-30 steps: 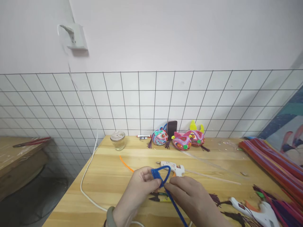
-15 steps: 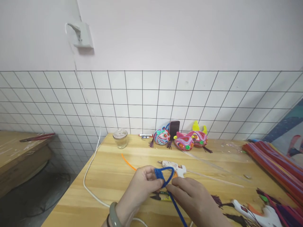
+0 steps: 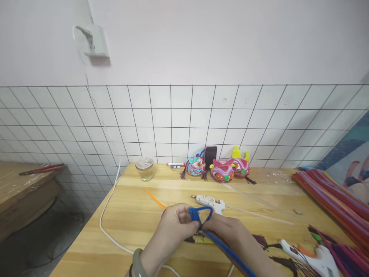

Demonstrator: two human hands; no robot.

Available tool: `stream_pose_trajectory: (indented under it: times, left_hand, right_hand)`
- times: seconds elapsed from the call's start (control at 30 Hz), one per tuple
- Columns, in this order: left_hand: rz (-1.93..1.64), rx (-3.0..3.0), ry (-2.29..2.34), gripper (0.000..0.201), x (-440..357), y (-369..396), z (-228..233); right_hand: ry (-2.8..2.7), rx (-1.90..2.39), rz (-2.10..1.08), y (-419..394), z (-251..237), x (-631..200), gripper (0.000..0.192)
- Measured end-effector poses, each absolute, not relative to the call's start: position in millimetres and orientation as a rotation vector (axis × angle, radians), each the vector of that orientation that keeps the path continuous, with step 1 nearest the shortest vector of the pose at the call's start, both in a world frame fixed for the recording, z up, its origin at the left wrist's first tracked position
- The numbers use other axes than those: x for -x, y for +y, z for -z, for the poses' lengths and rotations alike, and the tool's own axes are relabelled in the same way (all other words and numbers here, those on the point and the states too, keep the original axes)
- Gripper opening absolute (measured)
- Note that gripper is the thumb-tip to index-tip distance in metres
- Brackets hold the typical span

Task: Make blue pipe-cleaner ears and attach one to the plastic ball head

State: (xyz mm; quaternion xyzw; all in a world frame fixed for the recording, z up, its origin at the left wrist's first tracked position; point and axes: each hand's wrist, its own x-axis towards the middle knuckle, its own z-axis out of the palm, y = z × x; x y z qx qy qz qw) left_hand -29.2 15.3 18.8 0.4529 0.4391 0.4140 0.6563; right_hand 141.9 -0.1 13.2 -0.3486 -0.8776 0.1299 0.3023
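A blue pipe cleaner (image 3: 206, 208) is bent into a loop between my hands, with several turns bunched together at its left end. My left hand (image 3: 179, 225) pinches these wound turns between thumb and fingers. Close by on the right, my right hand (image 3: 223, 227) has its fingers closed on the strand at the base of the loop. The long tail runs down to the lower right, under my right wrist. Below the hands, yellow-handled snips (image 3: 201, 239) are partly hidden. An orange pipe cleaner (image 3: 155, 198) lies beyond my left hand.
A white glue gun (image 3: 209, 201) lies just behind my hands, another glue gun (image 3: 313, 257) at lower right. Striped stuffed ornaments (image 3: 221, 172), a phone (image 3: 210, 157) and a glass jar (image 3: 145, 170) stand along the wall. A white cable (image 3: 107, 231) crosses the left side.
The pipe cleaner's tail has swung to the right, under my right wrist. The loop looks slightly smaller, and my hands stay nearly in place. The view has shifted slightly.
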Motion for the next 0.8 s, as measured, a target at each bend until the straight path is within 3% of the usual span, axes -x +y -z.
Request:
stream_pose_trajectory:
  times: [0.13,0.47,0.8]
  left_hand:
    - [-0.908,-1.082,0.962,0.014,27.7,15.6,-15.6]
    - [-0.825,-1.199,0.942,0.019,30.4,17.2,-6.7]
    - [-0.722,-1.220,0.868,0.010,29.1,15.7,-8.6]
  right_hand:
    - [-2.319,0.991,-0.492,-0.3,-10.8,-143.9,0.016]
    - [-2.189,0.991,-0.533,0.0,-20.7,-142.2,0.013]
    - [-2.184,0.993,-0.550,1.7,-16.2,-145.8,0.009]
